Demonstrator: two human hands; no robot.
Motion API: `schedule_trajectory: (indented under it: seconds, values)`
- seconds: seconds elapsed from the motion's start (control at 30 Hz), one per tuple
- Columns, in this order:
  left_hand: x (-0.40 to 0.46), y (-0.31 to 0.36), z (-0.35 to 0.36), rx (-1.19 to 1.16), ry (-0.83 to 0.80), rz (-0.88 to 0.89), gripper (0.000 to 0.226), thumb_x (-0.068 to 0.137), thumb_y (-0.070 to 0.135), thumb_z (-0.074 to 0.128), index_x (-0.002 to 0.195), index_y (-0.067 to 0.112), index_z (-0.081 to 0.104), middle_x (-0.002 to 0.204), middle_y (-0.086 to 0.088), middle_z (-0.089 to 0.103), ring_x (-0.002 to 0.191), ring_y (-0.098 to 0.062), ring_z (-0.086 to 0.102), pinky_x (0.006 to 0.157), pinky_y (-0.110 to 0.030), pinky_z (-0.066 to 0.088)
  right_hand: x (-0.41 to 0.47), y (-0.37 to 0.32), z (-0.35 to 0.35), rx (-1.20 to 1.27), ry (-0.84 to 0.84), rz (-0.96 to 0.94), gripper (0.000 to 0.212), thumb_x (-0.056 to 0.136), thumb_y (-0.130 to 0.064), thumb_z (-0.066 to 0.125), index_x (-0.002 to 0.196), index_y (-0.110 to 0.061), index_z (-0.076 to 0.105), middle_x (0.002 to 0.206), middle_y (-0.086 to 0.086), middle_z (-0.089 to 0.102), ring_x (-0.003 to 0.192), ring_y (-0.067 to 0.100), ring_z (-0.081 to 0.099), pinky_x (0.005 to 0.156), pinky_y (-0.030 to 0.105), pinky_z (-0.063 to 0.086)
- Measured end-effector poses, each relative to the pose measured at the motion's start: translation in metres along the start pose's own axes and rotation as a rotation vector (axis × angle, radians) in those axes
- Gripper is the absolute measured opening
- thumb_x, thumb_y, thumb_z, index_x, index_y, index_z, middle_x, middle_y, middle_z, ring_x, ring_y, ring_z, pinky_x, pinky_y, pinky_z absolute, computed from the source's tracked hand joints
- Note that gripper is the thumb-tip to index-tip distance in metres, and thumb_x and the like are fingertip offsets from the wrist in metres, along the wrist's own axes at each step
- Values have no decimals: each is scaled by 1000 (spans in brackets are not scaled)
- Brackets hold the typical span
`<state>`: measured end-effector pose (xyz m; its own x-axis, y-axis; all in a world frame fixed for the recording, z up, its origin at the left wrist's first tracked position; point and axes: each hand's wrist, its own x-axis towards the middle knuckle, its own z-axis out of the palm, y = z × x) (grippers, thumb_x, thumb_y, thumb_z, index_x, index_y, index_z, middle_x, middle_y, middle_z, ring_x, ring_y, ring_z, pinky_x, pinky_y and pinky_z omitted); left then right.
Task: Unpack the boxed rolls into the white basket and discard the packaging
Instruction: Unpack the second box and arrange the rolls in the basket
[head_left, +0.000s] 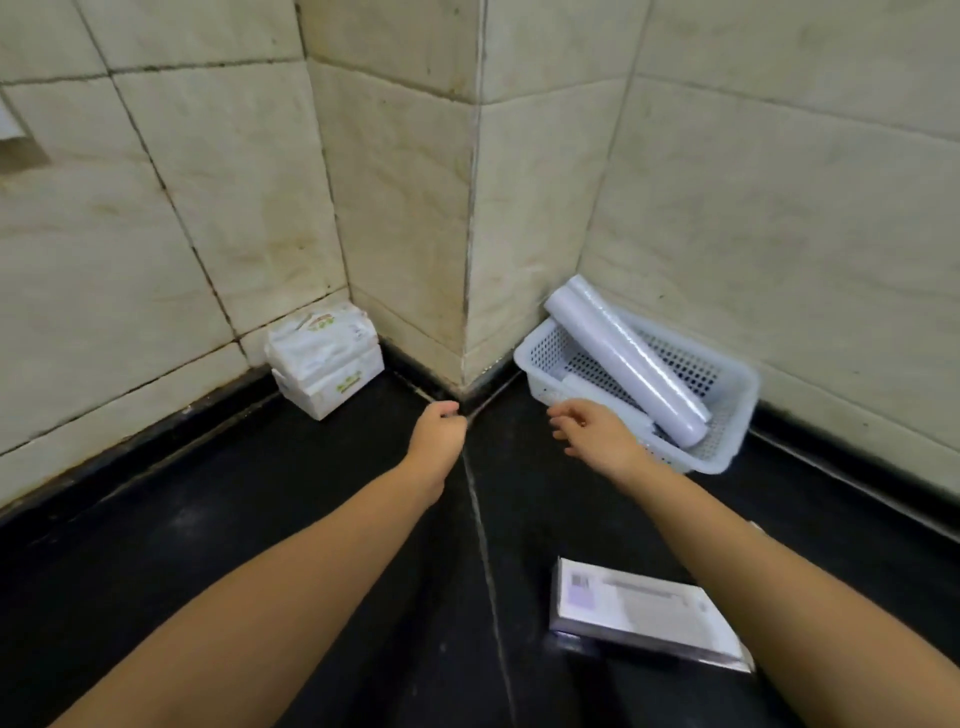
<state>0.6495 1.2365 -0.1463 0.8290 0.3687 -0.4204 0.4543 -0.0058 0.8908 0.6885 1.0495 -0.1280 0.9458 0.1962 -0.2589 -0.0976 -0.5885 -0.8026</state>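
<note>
Reaching toward far corner, both hands empty: left hand loosely curled, right hand fingers spread. Two rolls already in white basket, far right. Box lies near right on dark counter, not thrown away yet.

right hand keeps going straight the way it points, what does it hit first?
Probably the near wall of the white basket; the right hand, empty, hovers just before it. Depth unclear; it might pass over the rim onto the rolls.
</note>
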Motion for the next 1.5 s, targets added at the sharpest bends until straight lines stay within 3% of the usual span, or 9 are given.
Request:
schedule_trajectory:
  seconds: [0.1,0.23,0.4,0.57,0.7,1.07,1.2,1.33,1.5]
  values:
    - [-4,14,48,108,-80,105,32,91,11,43,119,21,56,97,2,60,77,-10,54,66,-25,46,6,27,-49,-127,145,-17,30,93,-8,41,110,-9,66,119,10,67,111,26,61,99,39,47]
    - [14,29,98,262,-174,293,23,93,15,46,108,17,63,112,-4,62,99,-15,55,83,-24,39,36,57,-87,-239,193,30,38,95,-6,34,120,-9,62,133,7,58,116,24,56,88,24,42]
    - [55,52,137,415,-161,408,27,92,13,42,106,15,64,109,1,61,96,-12,52,82,-23,38,76,76,-88,-400,-33,5,44,97,-5,31,139,-7,43,147,12,43,132,27,42,110,29,29]
    - [92,57,165,757,-289,451,33,91,9,40,116,11,61,125,-8,61,112,-22,55,95,-32,43,103,78,-84,-590,-117,-53,26,92,-16,49,114,-5,51,118,18,60,98,29,56,76,30,37]
    - [118,59,177,791,-255,453,31,92,12,40,109,13,65,119,-6,64,104,-22,57,83,-30,43,114,76,-84,-768,-209,-70,30,88,-23,54,115,-9,52,103,11,61,83,24,53,67,32,39]
    - [167,69,189,682,-367,399,35,86,-1,41,86,12,73,99,-2,69,101,-17,60,92,-28,44,111,96,-87,-607,-246,-175,23,90,-24,54,108,-9,53,88,6,57,77,21,51,66,31,39]
    - [174,67,197,848,-547,399,37,87,0,44,110,13,69,122,-3,66,113,-14,56,98,-27,40,108,91,-98,-557,-312,-146,10,90,-12,48,99,-15,51,87,4,54,80,24,54,64,28,37]
    - [177,62,211,1078,-813,352,42,87,17,57,129,19,54,131,1,56,118,-16,51,95,-26,38,97,81,-144,-526,-284,-99,24,90,-10,47,104,-29,54,95,-1,57,87,21,57,66,25,43]
    - [178,55,217,1163,-846,343,4,81,30,63,85,30,64,103,-2,67,97,-22,60,91,-37,48,88,85,-181,-418,-223,-38,30,89,-9,49,76,-36,45,80,-2,56,73,19,53,65,30,42]
